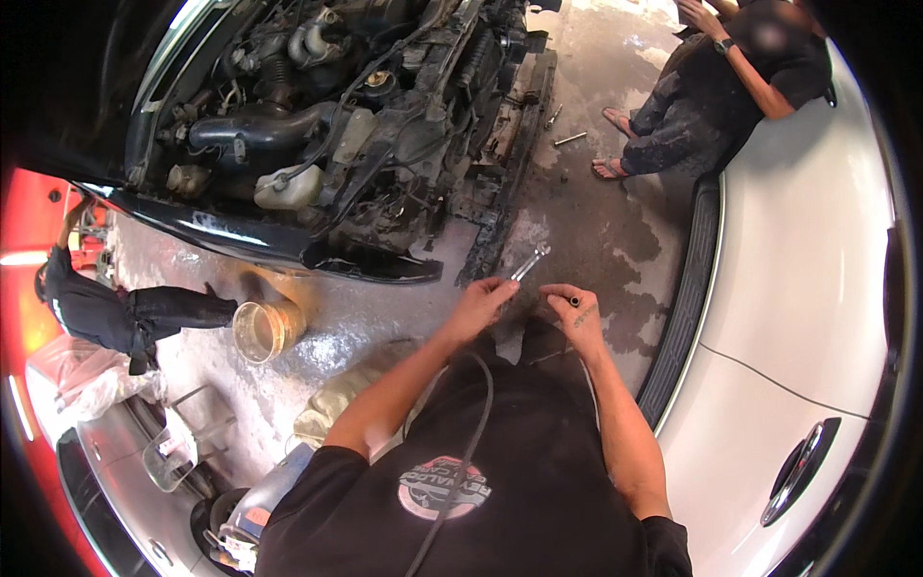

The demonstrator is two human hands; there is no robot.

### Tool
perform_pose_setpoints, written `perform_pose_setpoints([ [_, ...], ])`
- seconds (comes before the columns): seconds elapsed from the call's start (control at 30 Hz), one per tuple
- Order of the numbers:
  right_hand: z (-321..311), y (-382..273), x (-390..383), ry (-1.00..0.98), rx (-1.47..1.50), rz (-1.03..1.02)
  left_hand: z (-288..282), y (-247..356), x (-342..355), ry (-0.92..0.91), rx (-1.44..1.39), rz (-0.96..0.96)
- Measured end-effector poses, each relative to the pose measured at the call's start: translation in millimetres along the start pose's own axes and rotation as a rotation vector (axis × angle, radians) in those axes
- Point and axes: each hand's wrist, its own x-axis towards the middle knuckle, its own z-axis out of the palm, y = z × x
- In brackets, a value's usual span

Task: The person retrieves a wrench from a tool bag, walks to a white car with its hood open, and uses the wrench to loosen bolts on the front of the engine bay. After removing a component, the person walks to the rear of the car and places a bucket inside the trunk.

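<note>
My left hand (484, 308) is closed around the handle of a shiny metal wrench (530, 262), whose head points up and to the right. Beside it, to the right, my right hand (577, 315) has its fingers curled in. A small round piece with a dark hollow end (575, 301) shows at that hand; its kind is too small to make out. Both hands are held in front of my body, apart from each other. Ahead of them is a black car's open engine bay (298, 125) with its front stripped.
A white vehicle (803, 288) with a dark running board (687, 298) stands close on my right. A yellowish bucket (260, 332) is on the floor at left. Metal tools (570, 138) lie beyond. One person (711, 106) is at far right, another (135, 308) at left.
</note>
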Motion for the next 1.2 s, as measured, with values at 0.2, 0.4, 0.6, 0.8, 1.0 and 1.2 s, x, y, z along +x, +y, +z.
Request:
perform_pose_setpoints([
  [0.2, -39.1, -3.4, 21.0, -0.218, 0.199, 0.031, 42.2, -21.2, 17.4, -0.184, -0.201, -0.103],
  [0.4, -91.2, 17.2, 61.6, -0.249, 0.374, 0.104, 108.7, -31.1, 59.8, -0.158, -0.386, -0.19],
  [0.6, -141.7, 38.5, 119.9, -0.283, 0.221, -0.018, 166.0, -19.4, 87.6, -0.005, -0.309, -0.276],
  [0.8, -159.4, 30.1, 159.8, -0.342, 0.214, 0.007, 196.3, -14.8, 112.9, 0.106, -0.148, -0.238],
  [1.0, -170.1, 16.6, 167.5, -0.367, 0.364, -0.02, 217.2, 1.9, 117.9, 0.182, -0.185, -0.152],
  [1.2, -191.2, -1.0, 158.9, -0.398, 0.29, -0.039, 226.3, -3.3, 119.5, 0.105, -0.211, 0.086],
])
